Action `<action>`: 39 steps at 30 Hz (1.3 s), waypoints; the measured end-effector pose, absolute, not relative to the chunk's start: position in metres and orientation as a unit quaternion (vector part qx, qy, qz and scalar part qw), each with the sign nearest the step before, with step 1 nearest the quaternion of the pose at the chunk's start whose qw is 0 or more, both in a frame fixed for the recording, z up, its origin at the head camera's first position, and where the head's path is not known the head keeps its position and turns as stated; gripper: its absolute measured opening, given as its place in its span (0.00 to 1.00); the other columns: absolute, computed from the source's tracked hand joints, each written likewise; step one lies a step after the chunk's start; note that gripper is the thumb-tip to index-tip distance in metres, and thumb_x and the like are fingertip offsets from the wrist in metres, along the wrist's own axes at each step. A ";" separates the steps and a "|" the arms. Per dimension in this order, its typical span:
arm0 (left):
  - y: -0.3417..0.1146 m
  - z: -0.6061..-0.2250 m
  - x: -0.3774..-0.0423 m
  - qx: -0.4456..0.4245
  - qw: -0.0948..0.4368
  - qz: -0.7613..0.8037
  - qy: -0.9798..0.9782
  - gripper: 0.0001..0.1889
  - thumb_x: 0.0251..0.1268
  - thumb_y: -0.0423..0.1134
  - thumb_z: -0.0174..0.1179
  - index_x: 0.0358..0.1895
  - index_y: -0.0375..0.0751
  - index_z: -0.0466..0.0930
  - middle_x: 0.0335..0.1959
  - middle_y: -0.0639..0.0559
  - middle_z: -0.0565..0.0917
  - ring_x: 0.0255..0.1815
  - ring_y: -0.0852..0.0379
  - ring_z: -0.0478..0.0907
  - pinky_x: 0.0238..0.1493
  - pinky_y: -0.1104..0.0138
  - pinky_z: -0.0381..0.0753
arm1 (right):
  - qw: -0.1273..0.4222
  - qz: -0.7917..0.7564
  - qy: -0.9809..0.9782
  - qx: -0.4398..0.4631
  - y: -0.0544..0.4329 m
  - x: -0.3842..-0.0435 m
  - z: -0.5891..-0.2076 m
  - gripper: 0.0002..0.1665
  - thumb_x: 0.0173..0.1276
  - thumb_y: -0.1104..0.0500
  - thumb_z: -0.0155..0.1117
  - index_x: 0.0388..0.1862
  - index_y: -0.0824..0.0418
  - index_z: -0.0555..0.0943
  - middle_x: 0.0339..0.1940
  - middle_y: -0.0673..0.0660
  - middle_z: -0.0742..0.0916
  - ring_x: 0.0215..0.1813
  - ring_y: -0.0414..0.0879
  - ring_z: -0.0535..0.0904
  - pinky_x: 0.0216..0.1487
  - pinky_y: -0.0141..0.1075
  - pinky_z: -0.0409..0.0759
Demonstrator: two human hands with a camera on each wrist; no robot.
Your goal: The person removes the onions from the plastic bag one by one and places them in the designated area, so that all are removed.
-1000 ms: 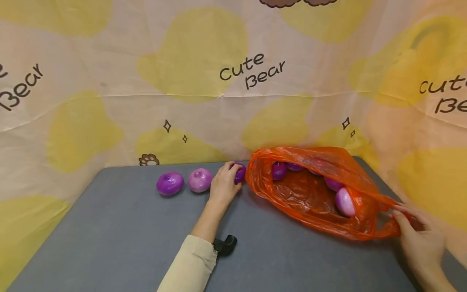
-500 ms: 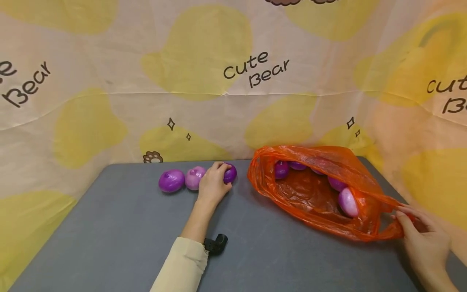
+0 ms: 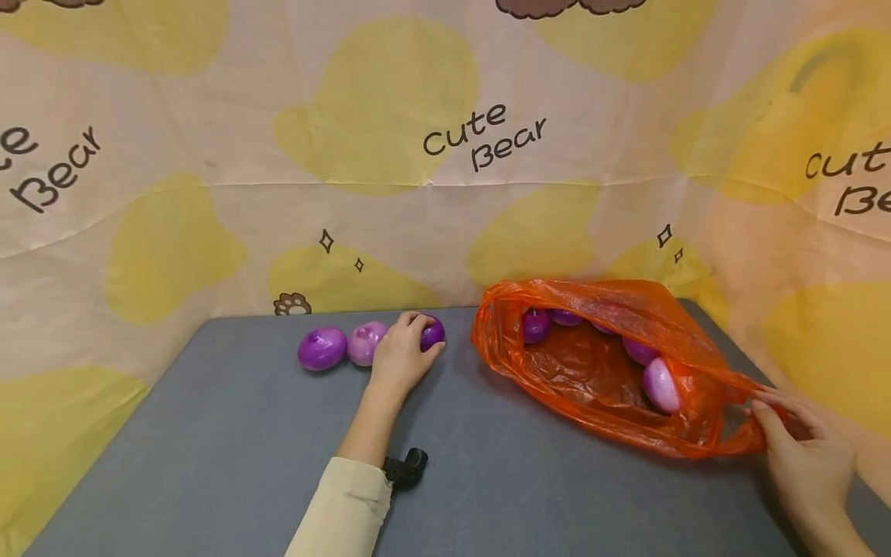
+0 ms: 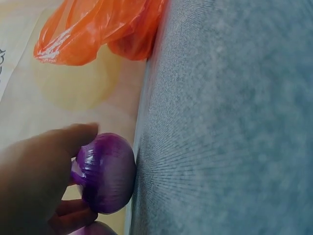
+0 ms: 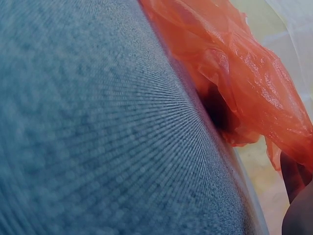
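In the head view my left hand (image 3: 402, 354) is round a purple onion (image 3: 432, 333) on the table, at the right end of a row. The left wrist view shows the thumb at one side of that onion (image 4: 110, 174) and curled fingers at the other. Left of the hand sit a paler onion (image 3: 365, 343), partly hidden by it, and another purple onion (image 3: 322, 348). At the right, my right hand (image 3: 807, 452) pinches a handle of the orange plastic bag (image 3: 592, 422). The bag's mouth gapes, with several onions inside, among them a pale one (image 3: 660, 385).
The grey table (image 3: 529, 495) ends at the back against a hanging cloth (image 3: 390, 216) printed with bears and lettering. A black wrist camera (image 3: 407, 468) is strapped on the left wrist. Bag plastic (image 5: 264, 88) bunches up close to the right wrist.
My left hand has moved left with the purple onion, away from the bag. The other two onions have shifted slightly left, closer together. My right hand keeps its hold on the bag handle.
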State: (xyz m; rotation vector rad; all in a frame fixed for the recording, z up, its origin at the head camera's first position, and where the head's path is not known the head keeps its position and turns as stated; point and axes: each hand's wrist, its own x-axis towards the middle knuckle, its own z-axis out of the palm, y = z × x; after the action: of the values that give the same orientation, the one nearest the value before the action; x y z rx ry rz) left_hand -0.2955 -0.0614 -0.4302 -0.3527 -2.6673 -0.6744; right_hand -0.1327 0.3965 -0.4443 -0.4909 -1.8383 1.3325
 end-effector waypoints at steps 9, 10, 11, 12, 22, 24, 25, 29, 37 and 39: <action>-0.058 -0.430 -0.297 -0.124 0.213 -0.262 -0.933 0.15 0.62 0.40 0.70 0.51 0.42 0.85 0.56 0.43 0.83 0.56 0.43 0.84 0.56 0.49 0.83 | 0.397 0.510 -0.737 -0.197 0.395 -0.132 -0.444 0.11 0.64 0.68 0.70 0.44 0.59 0.91 0.37 0.30 0.88 0.28 0.21 0.82 0.27 0.15 0.77; -0.058 -0.430 -0.297 -0.126 0.216 -0.263 -0.932 0.15 0.62 0.40 0.70 0.51 0.42 0.84 0.56 0.43 0.83 0.56 0.43 0.84 0.55 0.49 0.84 | 0.397 0.508 -0.738 -0.198 0.396 -0.132 -0.444 0.11 0.64 0.68 0.70 0.45 0.60 0.90 0.37 0.30 0.88 0.28 0.21 0.82 0.27 0.15 0.76; -0.057 -0.429 -0.297 -0.127 0.218 -0.266 -0.930 0.16 0.62 0.39 0.70 0.52 0.41 0.84 0.56 0.43 0.83 0.57 0.43 0.84 0.56 0.49 0.83 | 0.396 0.507 -0.739 -0.200 0.396 -0.131 -0.443 0.11 0.65 0.67 0.70 0.45 0.60 0.90 0.38 0.30 0.88 0.29 0.21 0.82 0.27 0.15 0.77; -0.056 -0.427 -0.296 -0.127 0.220 -0.270 -0.929 0.17 0.63 0.40 0.70 0.53 0.41 0.83 0.56 0.43 0.84 0.57 0.43 0.84 0.57 0.49 0.83 | 0.395 0.507 -0.739 -0.202 0.396 -0.131 -0.442 0.11 0.65 0.67 0.70 0.45 0.61 0.90 0.38 0.30 0.87 0.29 0.21 0.82 0.27 0.15 0.77; -0.027 -0.381 -0.275 -0.183 0.285 -0.360 -0.869 0.11 0.65 0.34 0.62 0.48 0.44 0.86 0.51 0.51 0.86 0.54 0.51 0.84 0.54 0.56 0.84 | 0.439 0.496 -0.730 -0.168 0.398 -0.130 -0.439 0.12 0.65 0.70 0.68 0.47 0.72 0.87 0.35 0.31 0.88 0.26 0.22 0.82 0.24 0.15 0.75; -0.019 -0.371 -0.268 -0.208 0.291 -0.382 -0.852 0.09 0.66 0.33 0.62 0.46 0.44 0.87 0.49 0.51 0.87 0.52 0.52 0.84 0.53 0.57 0.84 | 0.450 0.492 -0.728 -0.160 0.396 -0.132 -0.439 0.12 0.64 0.70 0.68 0.47 0.73 0.87 0.37 0.32 0.88 0.26 0.22 0.82 0.24 0.15 0.75; -0.013 -0.366 -0.265 -0.222 0.292 -0.391 -0.844 0.09 0.66 0.33 0.62 0.46 0.44 0.87 0.48 0.51 0.87 0.51 0.52 0.84 0.53 0.58 0.84 | 0.456 0.490 -0.727 -0.154 0.396 -0.132 -0.438 0.12 0.64 0.71 0.68 0.46 0.74 0.87 0.39 0.33 0.88 0.27 0.22 0.83 0.25 0.15 0.75; 0.010 -0.356 -0.252 -0.261 0.268 -0.405 -0.834 0.08 0.67 0.36 0.64 0.47 0.42 0.87 0.47 0.50 0.86 0.48 0.51 0.84 0.50 0.60 0.84 | 0.476 0.470 -0.731 -0.133 0.397 -0.131 -0.436 0.12 0.64 0.72 0.67 0.45 0.76 0.86 0.41 0.33 0.87 0.29 0.21 0.83 0.27 0.14 0.75; 0.058 -0.354 -0.242 -0.305 0.161 -0.407 -0.846 0.09 0.69 0.43 0.65 0.49 0.49 0.86 0.51 0.55 0.86 0.50 0.57 0.82 0.53 0.65 0.83 | 0.524 0.431 -0.727 -0.100 0.395 -0.126 -0.428 0.11 0.62 0.73 0.67 0.42 0.77 0.87 0.44 0.34 0.87 0.41 0.23 0.83 0.41 0.12 0.77; 0.070 -0.355 -0.242 -0.315 0.120 -0.417 -0.844 0.10 0.69 0.43 0.65 0.50 0.51 0.86 0.52 0.56 0.85 0.52 0.56 0.82 0.55 0.67 0.81 | 0.539 0.428 -0.721 -0.077 0.396 -0.126 -0.426 0.10 0.61 0.74 0.66 0.42 0.78 0.86 0.45 0.37 0.87 0.43 0.25 0.84 0.43 0.13 0.77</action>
State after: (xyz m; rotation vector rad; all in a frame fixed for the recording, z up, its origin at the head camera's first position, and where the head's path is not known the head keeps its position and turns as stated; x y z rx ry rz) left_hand -0.2422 0.0696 -0.3554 -0.9210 -2.4666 -1.2189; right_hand -0.1261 0.3963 -0.4260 -0.1839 -1.7146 1.0172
